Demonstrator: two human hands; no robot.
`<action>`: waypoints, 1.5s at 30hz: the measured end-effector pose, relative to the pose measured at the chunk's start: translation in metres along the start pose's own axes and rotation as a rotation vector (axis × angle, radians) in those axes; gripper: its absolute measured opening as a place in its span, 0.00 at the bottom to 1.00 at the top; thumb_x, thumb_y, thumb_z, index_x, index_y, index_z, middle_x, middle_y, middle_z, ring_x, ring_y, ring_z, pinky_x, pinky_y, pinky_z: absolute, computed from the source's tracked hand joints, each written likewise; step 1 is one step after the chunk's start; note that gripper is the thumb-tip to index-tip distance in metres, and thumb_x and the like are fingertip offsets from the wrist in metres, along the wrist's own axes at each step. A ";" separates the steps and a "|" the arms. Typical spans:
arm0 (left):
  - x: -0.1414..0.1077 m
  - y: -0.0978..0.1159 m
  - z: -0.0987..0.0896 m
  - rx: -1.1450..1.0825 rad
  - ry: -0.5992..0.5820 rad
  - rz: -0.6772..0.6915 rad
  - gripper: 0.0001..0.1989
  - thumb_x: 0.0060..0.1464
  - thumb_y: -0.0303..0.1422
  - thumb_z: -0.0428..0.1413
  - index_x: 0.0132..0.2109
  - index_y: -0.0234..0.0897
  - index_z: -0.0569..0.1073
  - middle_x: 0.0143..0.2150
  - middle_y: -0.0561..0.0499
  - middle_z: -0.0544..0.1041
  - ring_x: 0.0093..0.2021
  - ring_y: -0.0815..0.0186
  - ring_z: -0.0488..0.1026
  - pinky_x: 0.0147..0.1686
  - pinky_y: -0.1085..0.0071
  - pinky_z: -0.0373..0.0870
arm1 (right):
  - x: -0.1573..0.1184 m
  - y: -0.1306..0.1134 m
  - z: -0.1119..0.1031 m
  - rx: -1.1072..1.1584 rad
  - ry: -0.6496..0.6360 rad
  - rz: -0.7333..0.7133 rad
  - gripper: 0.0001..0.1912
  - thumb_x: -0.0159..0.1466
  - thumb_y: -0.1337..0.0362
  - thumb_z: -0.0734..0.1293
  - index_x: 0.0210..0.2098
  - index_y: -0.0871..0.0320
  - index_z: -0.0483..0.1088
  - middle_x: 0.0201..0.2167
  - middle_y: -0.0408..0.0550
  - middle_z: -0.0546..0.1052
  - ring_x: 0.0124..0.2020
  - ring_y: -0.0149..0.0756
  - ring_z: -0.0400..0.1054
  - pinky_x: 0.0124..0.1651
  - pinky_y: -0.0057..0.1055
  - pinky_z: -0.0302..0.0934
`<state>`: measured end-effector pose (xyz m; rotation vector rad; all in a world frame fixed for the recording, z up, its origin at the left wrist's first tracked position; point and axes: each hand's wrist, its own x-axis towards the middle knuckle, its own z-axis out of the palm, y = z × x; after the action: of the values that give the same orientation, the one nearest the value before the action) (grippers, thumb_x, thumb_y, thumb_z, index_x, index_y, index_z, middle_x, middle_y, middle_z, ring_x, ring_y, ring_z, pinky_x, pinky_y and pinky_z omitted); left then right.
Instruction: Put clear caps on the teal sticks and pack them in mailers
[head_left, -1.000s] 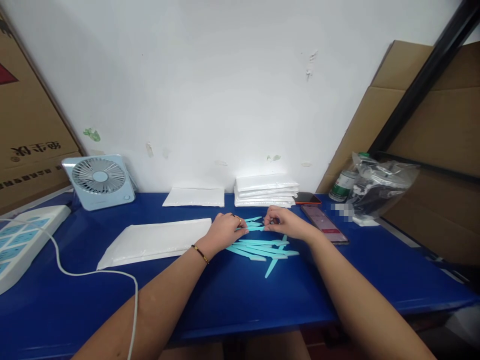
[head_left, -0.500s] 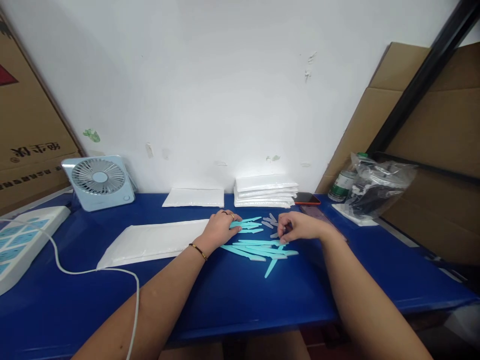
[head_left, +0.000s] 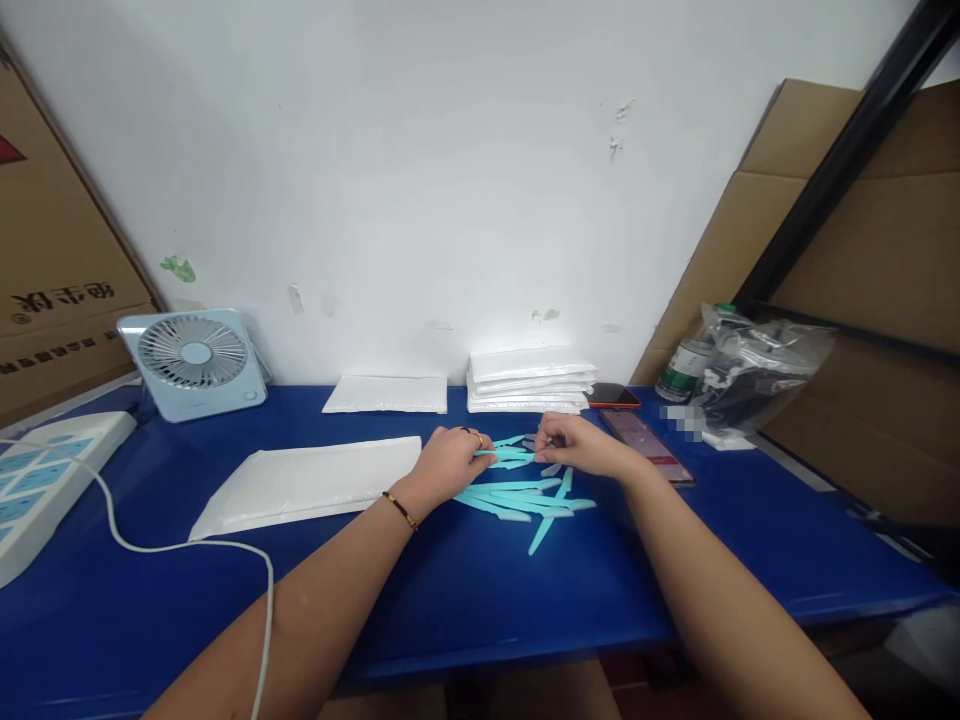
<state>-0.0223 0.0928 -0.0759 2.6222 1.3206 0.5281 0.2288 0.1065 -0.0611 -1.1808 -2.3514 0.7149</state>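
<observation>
My left hand (head_left: 450, 464) pinches a thin turquoise eyebrow razor (head_left: 514, 456) by its left end. At the other end of that razor, the closed fingertips of my right hand (head_left: 583, 445) pinch its tip; any small cap between them is hidden. Other turquoise razors (head_left: 510, 441) lie just behind and under it. A loose pile of razors (head_left: 517, 497) is spread in front of my hands, one pointing toward me. Small translucent caps (head_left: 551, 470) lie beside my right fingers, partly covered by them.
A white padded envelope (head_left: 315, 478) lies left of my hand on the blue table (head_left: 450, 610). Behind stand an envelope stack (head_left: 529, 385) and a single envelope (head_left: 386, 394). Phones (head_left: 649, 447), a bagged item (head_left: 757, 385), a fan (head_left: 196, 360) and a white cable (head_left: 271, 590) flank them.
My right hand has moved left and slightly away from me, from beside the caps to the razor's tip. My left hand has shifted right, now with a razor held out. The phone is more exposed.
</observation>
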 end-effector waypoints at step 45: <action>-0.004 -0.002 -0.001 -0.079 0.041 -0.005 0.16 0.56 0.45 0.49 0.45 0.44 0.73 0.46 0.50 0.74 0.48 0.59 0.66 0.48 0.62 0.59 | -0.015 0.002 -0.020 -0.098 -0.325 0.067 0.13 0.48 0.61 0.72 0.34 0.55 0.76 0.34 0.44 0.67 0.31 0.32 0.62 0.33 0.27 0.58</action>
<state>-0.0263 0.0902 -0.0770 2.5572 1.2901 0.6238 0.2498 0.1003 -0.0486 -1.2704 -2.6484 0.8810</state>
